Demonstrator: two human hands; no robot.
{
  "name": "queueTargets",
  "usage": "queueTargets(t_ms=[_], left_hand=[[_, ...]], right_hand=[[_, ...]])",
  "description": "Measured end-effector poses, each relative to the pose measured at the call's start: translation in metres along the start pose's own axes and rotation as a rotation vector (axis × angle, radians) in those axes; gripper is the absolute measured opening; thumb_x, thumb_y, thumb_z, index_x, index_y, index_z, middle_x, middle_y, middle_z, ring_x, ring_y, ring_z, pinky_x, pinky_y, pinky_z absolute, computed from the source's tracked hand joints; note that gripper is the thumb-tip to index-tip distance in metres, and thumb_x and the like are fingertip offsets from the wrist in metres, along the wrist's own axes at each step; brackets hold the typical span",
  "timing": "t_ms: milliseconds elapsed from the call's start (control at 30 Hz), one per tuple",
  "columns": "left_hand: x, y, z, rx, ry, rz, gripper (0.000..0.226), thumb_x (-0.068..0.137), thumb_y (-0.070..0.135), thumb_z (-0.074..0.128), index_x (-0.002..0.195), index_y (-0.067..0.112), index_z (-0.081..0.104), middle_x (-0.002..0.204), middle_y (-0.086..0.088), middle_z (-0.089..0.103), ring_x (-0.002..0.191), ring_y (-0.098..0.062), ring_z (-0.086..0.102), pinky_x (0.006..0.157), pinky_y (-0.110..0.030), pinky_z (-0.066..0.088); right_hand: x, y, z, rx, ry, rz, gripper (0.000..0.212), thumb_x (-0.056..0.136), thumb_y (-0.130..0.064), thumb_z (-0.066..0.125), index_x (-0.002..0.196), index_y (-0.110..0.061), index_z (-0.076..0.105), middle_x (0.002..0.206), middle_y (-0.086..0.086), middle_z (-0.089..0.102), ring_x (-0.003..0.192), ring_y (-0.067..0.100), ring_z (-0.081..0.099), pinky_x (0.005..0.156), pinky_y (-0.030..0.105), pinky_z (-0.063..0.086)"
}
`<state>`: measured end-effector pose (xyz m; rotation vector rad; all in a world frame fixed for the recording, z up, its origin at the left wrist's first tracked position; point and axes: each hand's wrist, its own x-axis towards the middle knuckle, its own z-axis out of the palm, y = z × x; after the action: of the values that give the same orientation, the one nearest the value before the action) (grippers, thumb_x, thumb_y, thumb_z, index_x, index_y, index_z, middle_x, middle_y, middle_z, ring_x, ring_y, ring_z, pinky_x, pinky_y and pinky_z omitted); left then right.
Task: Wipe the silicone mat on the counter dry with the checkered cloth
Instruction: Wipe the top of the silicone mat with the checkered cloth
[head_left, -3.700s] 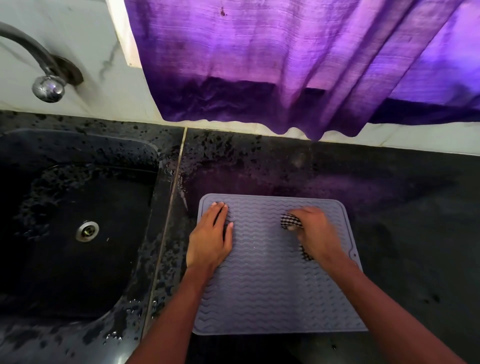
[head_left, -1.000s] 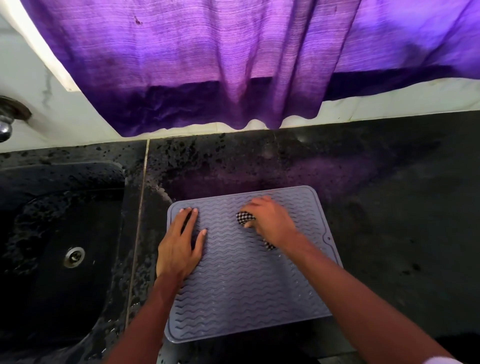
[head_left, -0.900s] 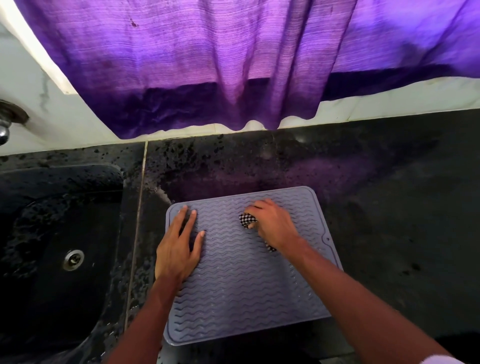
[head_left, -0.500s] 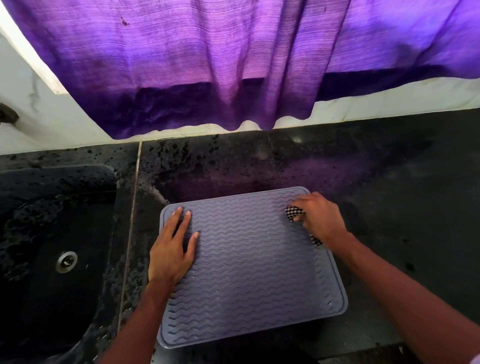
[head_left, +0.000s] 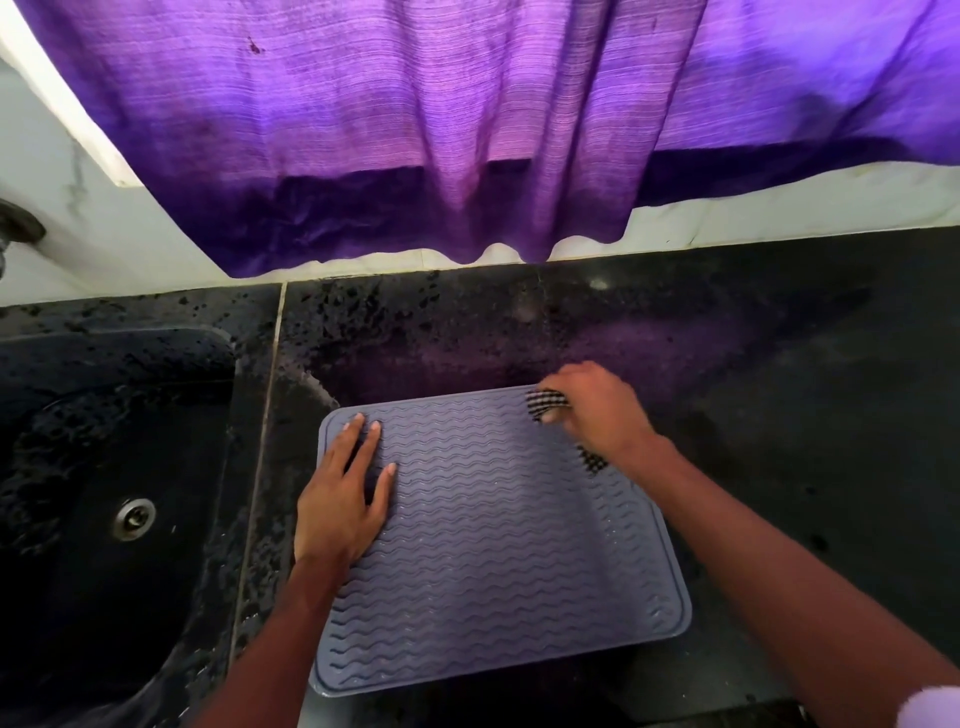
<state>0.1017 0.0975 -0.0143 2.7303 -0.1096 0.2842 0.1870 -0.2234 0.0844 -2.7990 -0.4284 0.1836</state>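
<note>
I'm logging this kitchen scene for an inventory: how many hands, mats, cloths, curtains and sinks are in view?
Hands: 2, left hand, right hand
Silicone mat: 1
Checkered cloth: 1
Purple curtain: 1
Sink: 1
Total: 6

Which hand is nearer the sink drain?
Left. The left hand rests on the mat, on its edge toward the drain; the right hand grips the checkered cloth at its far right corner.

A purple curtain (head_left: 415, 130) is hung before a white marble wall (head_left: 78, 244), and light is let through it. Below, a black speckled counter (head_left: 779, 364) is joined at left by a dark sink (head_left: 104, 374) with a metal drain (head_left: 135, 518).
</note>
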Motion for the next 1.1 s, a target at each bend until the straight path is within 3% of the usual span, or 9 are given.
queueTargets(t_ms=[100, 267, 533, 733, 1100], left_hand=[[-0.004, -0.005, -0.002, 0.006, 0.011, -0.001, 0.058, 0.100, 0.048, 0.043, 0.149, 0.019, 0.049, 0.160, 0.004, 0.038, 0.142, -0.015, 0.044, 0.092, -0.041, 0.057], [-0.003, -0.005, 0.000, 0.007, 0.015, 0.007, 0.056, 0.100, 0.045, 0.046, 0.149, 0.018, 0.050, 0.159, 0.004, 0.039, 0.141, -0.016, 0.046, 0.091, -0.041, 0.058], [-0.004, -0.002, 0.000, 0.010, 0.024, -0.013, 0.056, 0.099, 0.046, 0.047, 0.148, 0.019, 0.051, 0.159, 0.006, 0.040, 0.139, -0.015, 0.048, 0.087, -0.041, 0.059], [-0.003, 0.000, -0.001, 0.017, 0.022, -0.032, 0.056, 0.097, 0.046, 0.049, 0.147, 0.020, 0.053, 0.159, 0.007, 0.040, 0.138, -0.016, 0.049, 0.086, -0.042, 0.058], [-0.002, 0.002, 0.000, 0.033, 0.007, -0.069, 0.058, 0.097, 0.050, 0.044, 0.147, 0.022, 0.052, 0.159, 0.008, 0.039, 0.138, -0.016, 0.049, 0.083, -0.044, 0.059]], right_hand=[[0.006, -0.017, 0.026, -0.039, -0.121, -0.030, 0.029, 0.073, -0.019, 0.073, 0.101, -0.026, 0.069, 0.099, -0.001, 0.069, 0.100, 0.024, 0.061, 0.079, 0.038, 0.053], [-0.015, 0.015, 0.022, -0.047, -0.016, 0.069, 0.033, 0.073, -0.014, 0.071, 0.104, -0.028, 0.068, 0.106, -0.006, 0.067, 0.105, 0.022, 0.060, 0.080, 0.037, 0.053], [-0.025, 0.064, -0.008, -0.192, -0.043, 0.252, 0.022, 0.080, -0.020, 0.068, 0.101, -0.025, 0.068, 0.098, 0.000, 0.067, 0.098, 0.026, 0.059, 0.073, 0.041, 0.052], [-0.001, 0.058, -0.013, -0.164, 0.029, 0.232, 0.025, 0.079, -0.014, 0.067, 0.102, -0.024, 0.068, 0.097, 0.003, 0.065, 0.099, 0.027, 0.058, 0.072, 0.041, 0.051], [-0.025, 0.069, -0.003, -0.173, -0.065, 0.188, 0.025, 0.079, -0.016, 0.069, 0.104, -0.020, 0.069, 0.099, 0.004, 0.066, 0.098, 0.028, 0.058, 0.078, 0.041, 0.054]])
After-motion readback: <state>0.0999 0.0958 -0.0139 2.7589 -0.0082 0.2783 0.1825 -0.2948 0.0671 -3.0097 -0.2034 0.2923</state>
